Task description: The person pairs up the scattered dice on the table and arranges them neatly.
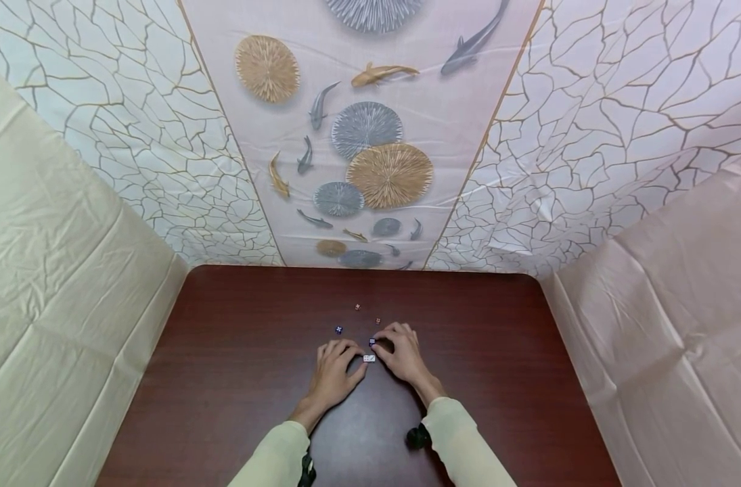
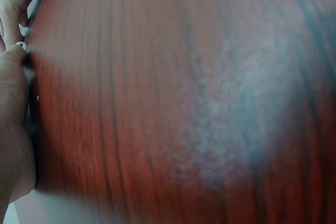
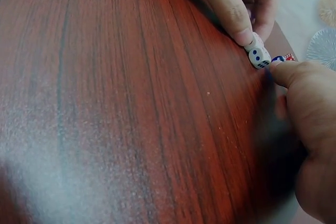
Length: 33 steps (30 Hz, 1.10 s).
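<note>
Two white dice [image 1: 369, 358] sit side by side on the table, close to its middle. My left hand [image 1: 333, 373] pinches the nearer of them between thumb and index finger; in the right wrist view the left thumb presses on one white die while the other white die [image 3: 259, 57] stands uncovered beside it. Just beyond, my right hand [image 1: 405, 355] holds a blue die [image 1: 372, 342] between thumb and index finger. That blue die is partly covered by the right thumb in the right wrist view. In the left wrist view a white die [image 2: 21, 45] shows at the edge, by the thumb.
Another blue die [image 1: 338, 330] lies beyond the left hand. Two small red dice [image 1: 357, 307] [image 1: 378, 320] lie farther back. The dark wooden table [image 1: 242, 318] meets patterned cloth [image 1: 358, 223] at its far edge, with pale padded cloth on both sides.
</note>
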{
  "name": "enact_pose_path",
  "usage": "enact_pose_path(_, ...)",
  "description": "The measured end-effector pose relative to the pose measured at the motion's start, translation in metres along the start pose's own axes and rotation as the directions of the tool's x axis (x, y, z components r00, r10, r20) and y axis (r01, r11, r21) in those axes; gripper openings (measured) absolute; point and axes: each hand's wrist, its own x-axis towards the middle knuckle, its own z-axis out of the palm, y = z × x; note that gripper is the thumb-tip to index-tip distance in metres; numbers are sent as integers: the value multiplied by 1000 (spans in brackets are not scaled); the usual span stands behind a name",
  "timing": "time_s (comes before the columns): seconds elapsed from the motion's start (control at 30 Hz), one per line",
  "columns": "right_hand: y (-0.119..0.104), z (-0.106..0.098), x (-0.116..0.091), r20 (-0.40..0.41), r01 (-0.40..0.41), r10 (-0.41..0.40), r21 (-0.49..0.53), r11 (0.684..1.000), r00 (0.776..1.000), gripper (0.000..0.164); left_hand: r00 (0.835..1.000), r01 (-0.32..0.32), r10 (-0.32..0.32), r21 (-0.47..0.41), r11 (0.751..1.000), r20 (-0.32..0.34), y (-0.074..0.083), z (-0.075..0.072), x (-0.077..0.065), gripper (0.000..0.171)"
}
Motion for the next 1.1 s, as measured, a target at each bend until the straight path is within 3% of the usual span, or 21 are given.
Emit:
enact_pose_path(0.2,-1,0,-1,8,-12,12,-5,1000,1000,19,998,-40,42,34,999,-57,-3,4,-1,19)
enact_pose_path(0.37,0,1,-2,7,-5,5,-11,1000,1000,20,996,-51,51,13,999,-73,-7,9,-2,19)
enact_pose_path(1.1,4,5,-3,-15,7,-7,-28,1000,1000,21,999,-15,16,25,1000,-31,0,2,0,22)
